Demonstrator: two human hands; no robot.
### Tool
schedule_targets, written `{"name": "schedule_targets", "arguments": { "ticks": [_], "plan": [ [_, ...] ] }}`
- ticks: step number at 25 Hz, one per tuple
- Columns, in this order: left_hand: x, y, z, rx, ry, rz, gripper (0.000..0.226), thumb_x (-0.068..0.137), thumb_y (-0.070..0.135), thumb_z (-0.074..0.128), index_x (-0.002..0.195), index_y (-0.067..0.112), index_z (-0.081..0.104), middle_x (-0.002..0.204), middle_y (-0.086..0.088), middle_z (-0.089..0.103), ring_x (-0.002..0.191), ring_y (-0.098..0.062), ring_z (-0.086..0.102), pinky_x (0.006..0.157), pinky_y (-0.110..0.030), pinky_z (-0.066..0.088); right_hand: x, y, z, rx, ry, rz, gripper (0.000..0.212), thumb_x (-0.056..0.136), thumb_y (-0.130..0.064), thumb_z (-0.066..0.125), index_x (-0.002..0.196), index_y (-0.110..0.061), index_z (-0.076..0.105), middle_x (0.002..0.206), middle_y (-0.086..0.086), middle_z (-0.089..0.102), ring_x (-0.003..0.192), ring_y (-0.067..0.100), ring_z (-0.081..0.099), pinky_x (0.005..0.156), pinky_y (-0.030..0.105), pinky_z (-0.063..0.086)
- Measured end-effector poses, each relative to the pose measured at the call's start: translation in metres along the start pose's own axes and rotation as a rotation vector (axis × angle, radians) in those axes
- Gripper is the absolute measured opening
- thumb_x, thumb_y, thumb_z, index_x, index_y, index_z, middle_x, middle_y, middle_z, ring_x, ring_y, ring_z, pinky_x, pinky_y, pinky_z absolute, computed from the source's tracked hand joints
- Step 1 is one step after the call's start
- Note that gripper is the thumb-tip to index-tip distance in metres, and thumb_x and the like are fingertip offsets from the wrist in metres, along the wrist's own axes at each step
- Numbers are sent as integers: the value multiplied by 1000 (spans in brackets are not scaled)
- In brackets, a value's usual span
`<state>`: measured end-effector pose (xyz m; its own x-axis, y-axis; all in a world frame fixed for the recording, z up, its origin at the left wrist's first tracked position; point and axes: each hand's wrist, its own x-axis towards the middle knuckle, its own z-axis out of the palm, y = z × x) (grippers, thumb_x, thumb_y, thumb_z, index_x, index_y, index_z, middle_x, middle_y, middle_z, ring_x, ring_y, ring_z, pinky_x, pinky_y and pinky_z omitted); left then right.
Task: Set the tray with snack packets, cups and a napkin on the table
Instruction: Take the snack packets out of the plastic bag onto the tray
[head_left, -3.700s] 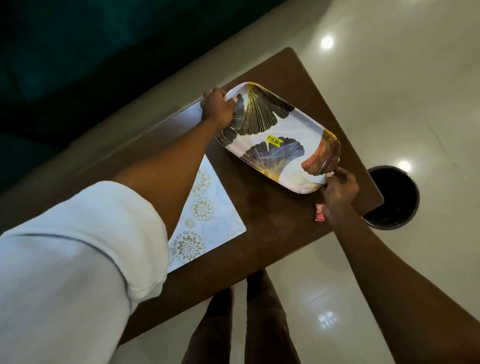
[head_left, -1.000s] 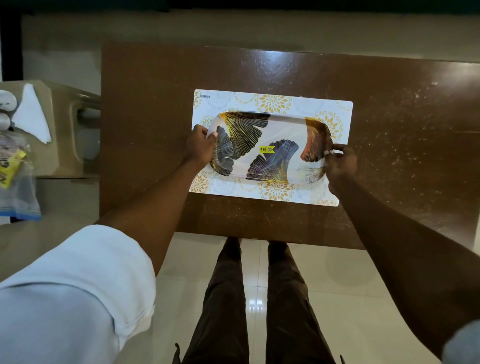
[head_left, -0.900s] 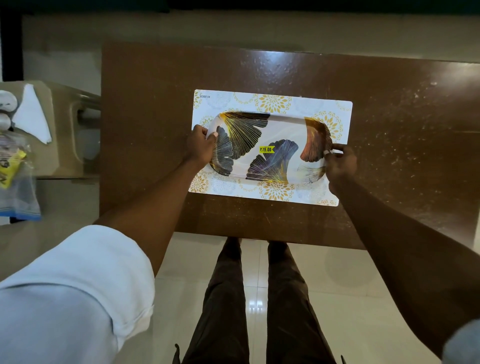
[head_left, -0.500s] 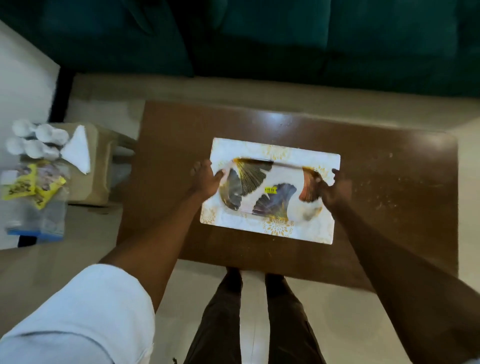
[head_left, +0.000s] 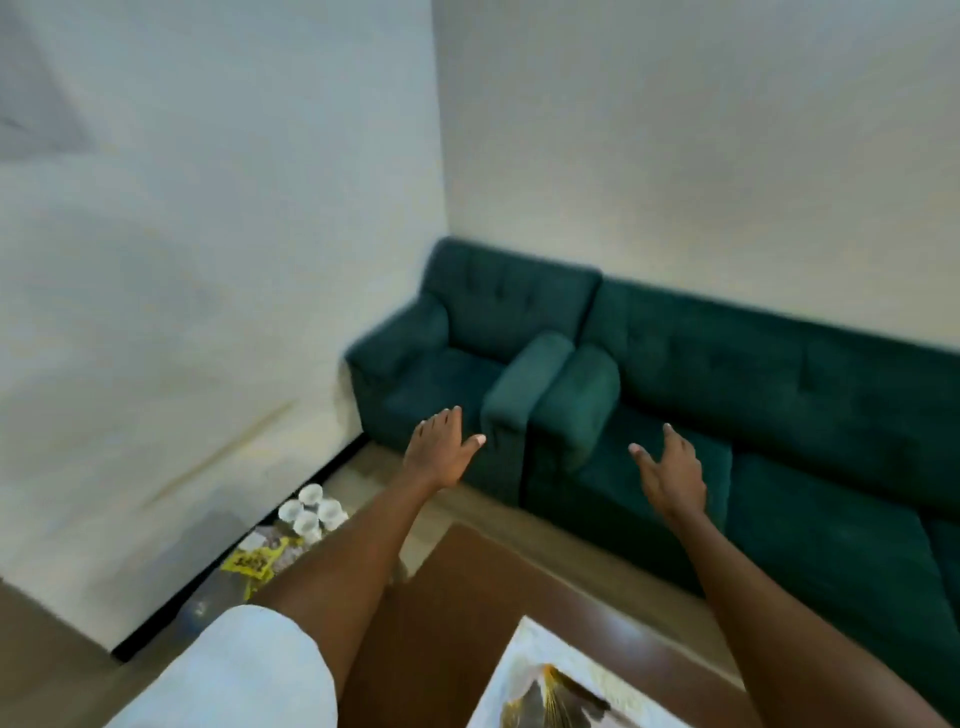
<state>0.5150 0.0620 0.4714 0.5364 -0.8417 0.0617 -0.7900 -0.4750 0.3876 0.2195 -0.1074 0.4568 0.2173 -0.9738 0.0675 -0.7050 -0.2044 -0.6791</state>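
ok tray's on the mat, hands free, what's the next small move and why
Probably reach the left hand down to the cups: it and the right hand are open and empty, the visible corner of the tray holds nothing, and the cups sit off the table.

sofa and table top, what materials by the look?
The sofa looks like teal velvet-type fabric: matte, soft nap, tufted back. The table seems to be wood or laminate, brown and smooth with a faint sheen; blur hides any grain.

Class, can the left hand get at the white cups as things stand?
Probably yes: the left hand is open and empty, and the cups stand uncovered below it to the left, with nothing in between.
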Motion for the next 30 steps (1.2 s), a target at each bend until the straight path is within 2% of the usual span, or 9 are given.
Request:
{"name": "schedule_targets", "arguments": {
  "ticks": [4, 7, 12, 17, 21, 24, 27, 30],
  "plan": [
    [15, -8, -178, 16, 239, -35, 79, 99, 58, 42, 158, 10, 21, 165, -17, 23, 153, -31, 22, 125, -45, 18, 30, -192, -53, 26, 25, -278, 78, 97, -55, 56, 160, -17, 29, 165, 11, 31, 147, 35, 35, 111, 52, 38],
    [5, -46, -270, 74, 348, -60, 79, 101, 57, 40, 159, 8, 18, 166, -20, 16, 154, -33, 19, 125, -46, 17, 18, -296, -49, 0, 48, -490, 78, 97, -60, 52, 160, -20, 27, 166, 8, 29, 148, 35, 35, 112, 53, 38],
    [-31, -161, -379, 156, 462, -148, 79, 101, 57, 40, 158, 5, 19, 166, -21, 14, 155, -33, 16, 125, -45, 15, -29, -434, 3, 46, 2, -670, 80, 98, -60, 50, 162, -20, 22, 168, 8, 24, 150, 37, 30, 116, 57, 34],
    [-62, -267, -429, 185, 481, -233, 78, 102, 56, 39, 158, 5, 19, 167, -21, 12, 155, -32, 13, 125, -44, 12, -67, -523, 79, 103, -48, -710, 80, 98, -60, 50, 162, -20, 21, 168, 8, 24, 151, 37, 28, 115, 62, 35],
    [-62, -349, -411, 171, 453, -299, 76, 102, 55, 41, 155, 3, 26, 164, -24, 21, 152, -35, 23, 123, -45, 19, -98, -560, 170, 103, -152, -724, 80, 99, -60, 50, 162, -20, 21, 168, 8, 24, 152, 37, 26, 115, 60, 34],
    [-54, -401, -353, 70, 371, -386, 74, 100, 56, 44, 149, 0, 35, 157, -25, 33, 146, -38, 34, 119, -46, 29, -116, -558, 254, 61, -304, -732, 84, 97, -61, 53, 162, -22, 19, 167, 8, 25, 152, 37, 26, 115, 60, 35],
    [-52, -471, -252, -55, 234, -524, 73, 100, 55, 45, 147, 0, 37, 156, -25, 36, 145, -38, 35, 118, -45, 30, -134, -535, 372, 9, -497, -678, 84, 96, -60, 56, 162, -23, 19, 167, 8, 26, 151, 39, 25, 117, 59, 32],
    [-75, -539, -130, -165, 95, -688, 72, 100, 53, 48, 148, -1, 37, 154, -24, 38, 144, -37, 37, 117, -44, 32, -161, -480, 494, -58, -700, -648, 84, 97, -55, 58, 162, -17, 23, 165, 14, 29, 149, 40, 29, 119, 52, 31]
  ]
}}
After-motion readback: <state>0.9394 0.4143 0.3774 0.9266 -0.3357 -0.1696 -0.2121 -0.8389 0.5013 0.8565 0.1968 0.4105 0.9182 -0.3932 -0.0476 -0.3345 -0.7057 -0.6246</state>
